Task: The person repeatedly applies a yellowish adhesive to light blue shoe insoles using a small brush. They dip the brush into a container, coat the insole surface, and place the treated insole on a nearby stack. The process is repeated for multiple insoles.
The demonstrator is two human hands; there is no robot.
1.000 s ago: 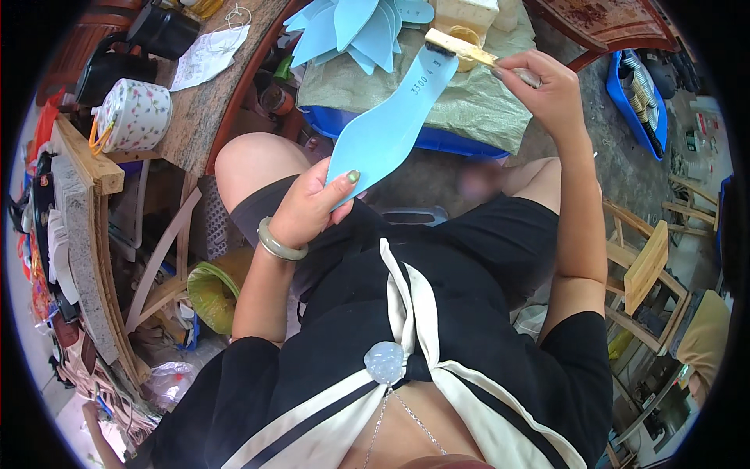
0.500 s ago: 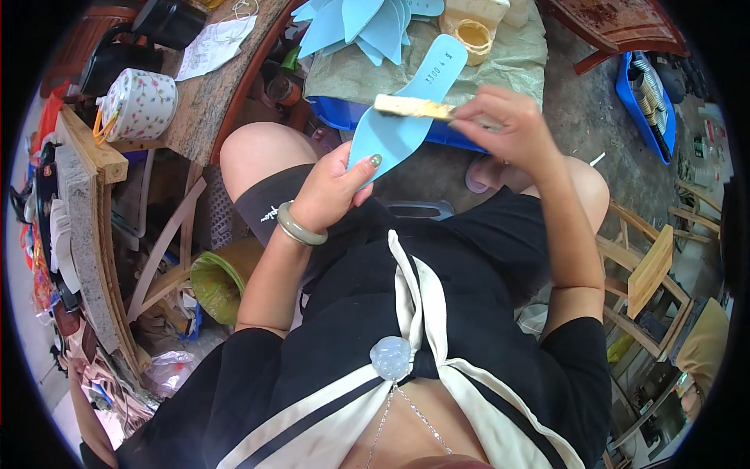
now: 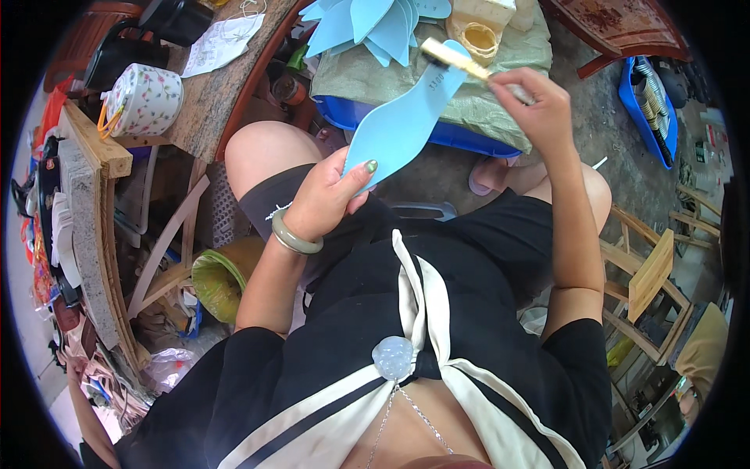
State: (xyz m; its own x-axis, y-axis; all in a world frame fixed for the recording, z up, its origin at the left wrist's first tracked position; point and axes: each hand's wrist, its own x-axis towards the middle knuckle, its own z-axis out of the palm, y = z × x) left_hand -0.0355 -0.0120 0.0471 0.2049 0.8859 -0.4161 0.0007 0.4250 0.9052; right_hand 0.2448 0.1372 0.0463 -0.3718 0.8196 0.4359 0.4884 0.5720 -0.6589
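My left hand (image 3: 332, 190) grips the wide near end of a light blue shoe insole (image 3: 394, 133), thumb on top. The insole slants up and away to the right over my lap. In my right hand (image 3: 535, 105) is a flat brush (image 3: 461, 62) with a pale, stained handle, closed between thumb and fingers. The brush lies across the far narrow end of the insole, partly covering printed marks there. Beyond it, a fan of similar blue insoles (image 3: 383, 31) rests on a greenish woven cloth (image 3: 344, 82), beside an open yellowish pot (image 3: 479, 43).
The cloth covers a blue bin (image 3: 476, 137) ahead of my knees. At left, a stone-topped table (image 3: 187, 129) carries a flowered pot (image 3: 148, 100) and papers (image 3: 223, 43). A lined bin (image 3: 219, 285) stands by my left leg. Wooden frames (image 3: 648, 273) and a blue basket (image 3: 652, 109) are at right.
My right hand has moved the brush from the insole's middle up to its far end. My left hand keeps its hold on the near end.
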